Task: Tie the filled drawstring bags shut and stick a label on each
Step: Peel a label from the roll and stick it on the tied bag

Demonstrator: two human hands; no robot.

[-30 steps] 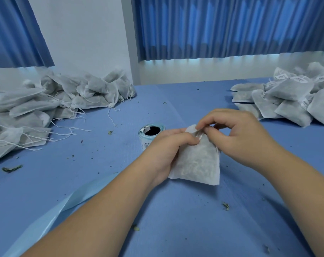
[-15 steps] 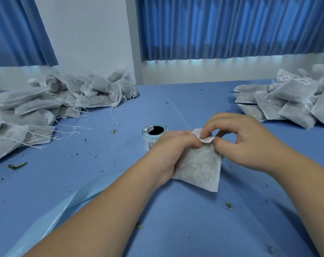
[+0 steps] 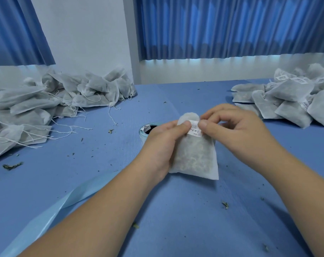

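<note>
Bag in hand: I saw the pale grey filled fabric drawstring bag [image 3: 194,158] held upright at the centre of the frame, its lower edge touching the blue worktop [image 3: 176,210].
Left hand: the left hand [image 3: 168,143] gripped the bag's left side. Its thumb pressed on the left end of the small white printed label [image 3: 194,127] lying across the bag's neck.
Right hand: the right hand [image 3: 237,130] pinched the label's right end against the neck, thumb in front and forefinger curled over.
Step, as I judged it: smoothing the label down. The knot was hidden, so I could not tell whether it was tied.
Doing it well: I would keep the left grip firm, rub both thumbs outward from the middle, and wrap the loose ends tight without creasing the barcode.
Supplies: a pale blue label roll [image 3: 148,129] stood just behind the left hand.
Piles: unlabelled stringy bags [image 3: 55,101] lay at the upper left, and labelled bags [image 3: 291,102] at the upper right.
</note>
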